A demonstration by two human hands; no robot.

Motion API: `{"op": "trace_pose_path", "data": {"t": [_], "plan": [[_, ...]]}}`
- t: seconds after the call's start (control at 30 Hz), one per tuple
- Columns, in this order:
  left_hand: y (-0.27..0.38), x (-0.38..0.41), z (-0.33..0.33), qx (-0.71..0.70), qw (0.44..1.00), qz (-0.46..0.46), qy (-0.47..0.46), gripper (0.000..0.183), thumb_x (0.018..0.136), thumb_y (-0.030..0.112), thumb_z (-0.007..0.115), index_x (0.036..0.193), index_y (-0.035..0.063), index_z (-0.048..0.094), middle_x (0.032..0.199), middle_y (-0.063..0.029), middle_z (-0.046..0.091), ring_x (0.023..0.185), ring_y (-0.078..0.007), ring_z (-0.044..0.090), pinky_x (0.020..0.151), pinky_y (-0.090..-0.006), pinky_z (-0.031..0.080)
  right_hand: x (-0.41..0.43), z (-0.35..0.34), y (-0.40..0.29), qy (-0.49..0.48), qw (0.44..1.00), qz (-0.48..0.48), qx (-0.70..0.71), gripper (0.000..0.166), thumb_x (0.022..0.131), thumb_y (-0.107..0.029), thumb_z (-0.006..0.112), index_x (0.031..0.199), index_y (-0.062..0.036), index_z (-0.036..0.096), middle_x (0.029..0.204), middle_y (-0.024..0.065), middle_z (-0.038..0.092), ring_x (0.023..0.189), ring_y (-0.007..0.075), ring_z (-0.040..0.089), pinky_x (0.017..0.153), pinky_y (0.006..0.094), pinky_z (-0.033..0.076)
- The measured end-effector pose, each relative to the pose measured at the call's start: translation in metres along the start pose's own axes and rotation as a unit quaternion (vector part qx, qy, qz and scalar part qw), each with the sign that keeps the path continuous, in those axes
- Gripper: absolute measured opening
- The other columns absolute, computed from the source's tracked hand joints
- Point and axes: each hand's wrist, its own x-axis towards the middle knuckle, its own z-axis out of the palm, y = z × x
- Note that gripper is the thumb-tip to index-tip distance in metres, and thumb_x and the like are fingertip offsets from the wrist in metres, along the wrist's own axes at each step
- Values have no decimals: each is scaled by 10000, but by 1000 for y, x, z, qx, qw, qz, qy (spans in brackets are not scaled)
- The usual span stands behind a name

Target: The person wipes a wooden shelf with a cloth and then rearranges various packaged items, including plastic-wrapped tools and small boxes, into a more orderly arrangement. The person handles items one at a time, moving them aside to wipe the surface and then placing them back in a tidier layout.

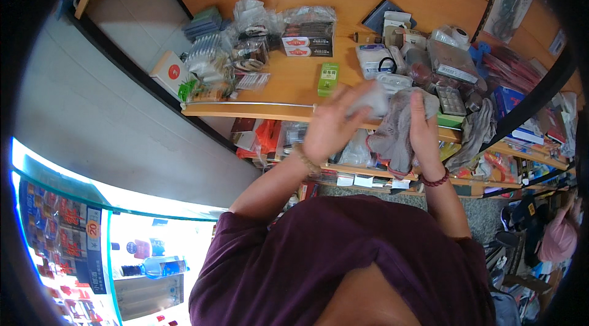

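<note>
My left hand (333,119) is blurred by motion in front of the upper wooden shelf (276,82). A small whitish, see-through item (372,100), possibly a plastic pack, is between its thumb and fingers; the blur hides what it is. In my right hand (424,132) hangs a grey cloth (395,123) with a reddish edge, the thumb lying over its front. The cloth reaches below the shelf's front edge. Just beyond my left hand, a green and yellow box (328,78) stands on the shelf. Clear plastic cases (391,82) lie behind the cloth.
Bagged small goods (209,59) and black-and-white boxes (308,40) fill the shelf's left and middle. Boxes and packs (453,61) crowd its right. Lower shelves (359,169) hold more goods. A lit glass cabinet (152,220) is at left. Another person (557,238) is at far right.
</note>
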Motion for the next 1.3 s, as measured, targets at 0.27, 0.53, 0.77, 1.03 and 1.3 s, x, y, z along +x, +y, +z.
{"op": "trace_pose_path", "data": {"t": [0.27, 0.53, 0.77, 1.03, 1.3], "plan": [[-89, 27, -19, 252, 947, -200, 17, 537, 858, 135, 442, 1362, 59, 275, 1181, -220, 427, 955, -400, 531, 779, -451, 466, -18, -8, 0, 2, 1000, -15, 25, 385, 933, -357, 455, 948, 15, 555, 897, 54, 557, 827, 147, 486, 759, 278, 388], [-101, 27, 0, 306, 938, -161, -5, 569, 874, 267, 470, 1359, 45, 273, 1131, -216, 472, 941, -404, 540, 747, -468, 471, -26, -19, 4, -33, 998, -29, 37, 371, 940, -326, 445, 985, 25, 559, 901, 53, 561, 832, 143, 491, 763, 279, 394], [-101, 38, 1, 264, 945, -190, -24, 675, 828, 388, 538, 1353, 42, 292, 1186, -224, 444, 1014, -404, 507, 814, -464, 450, -29, -32, 15, -70, 997, 17, 33, 389, 950, -327, 428, 1086, 19, 542, 1015, 62, 574, 912, 128, 515, 809, 260, 411], [-107, 40, 1, 291, 942, -128, -111, 884, 676, 346, 656, 1397, 86, 215, 1342, -191, 331, 1173, -389, 378, 970, -455, 338, -31, -37, 5, -60, 996, 28, 55, 388, 936, -340, 454, 1020, 19, 574, 907, 54, 584, 817, 127, 513, 734, 266, 415], [-137, 44, -58, 339, 917, 103, -183, 715, 654, 168, 630, 1319, 204, 370, 1275, -178, 390, 1151, -365, 388, 982, -450, 291, -32, -49, 25, -11, 999, 26, 31, 386, 931, -355, 462, 980, 11, 574, 893, 41, 574, 821, 121, 500, 738, 259, 402]]}}
